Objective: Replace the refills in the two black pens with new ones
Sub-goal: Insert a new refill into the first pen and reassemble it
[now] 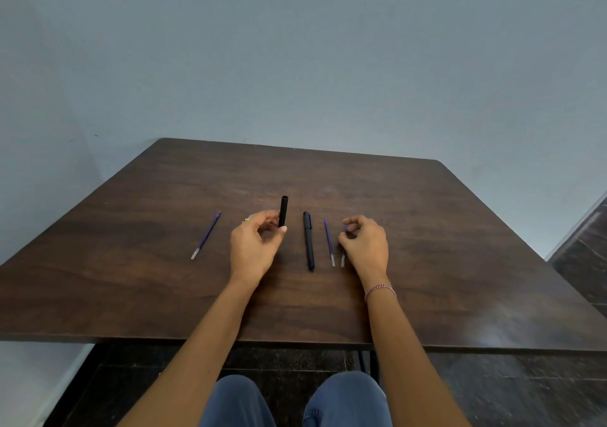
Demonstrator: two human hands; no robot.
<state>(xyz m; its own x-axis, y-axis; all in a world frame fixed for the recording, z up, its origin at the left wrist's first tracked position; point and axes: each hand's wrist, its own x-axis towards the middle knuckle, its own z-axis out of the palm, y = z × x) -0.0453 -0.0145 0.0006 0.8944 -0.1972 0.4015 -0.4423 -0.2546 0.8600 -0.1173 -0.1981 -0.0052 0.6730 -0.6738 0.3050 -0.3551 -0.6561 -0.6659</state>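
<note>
My left hand (254,246) pinches an open black pen barrel (283,210) between thumb and fingers, its hollow end pointing away from me. A whole black pen (308,240) lies on the table just right of it. One purple refill (329,242) lies beside that pen. My right hand (364,244) curls its fingers round a second purple refill (343,255), most of it hidden under the hand, its clear end on the table. A third purple refill (206,235) lies apart at the left.
Everything sits on a dark brown wooden table (427,246) against a pale blue wall. The table's near edge runs just above my knees. A dark tiled floor shows below and at the right.
</note>
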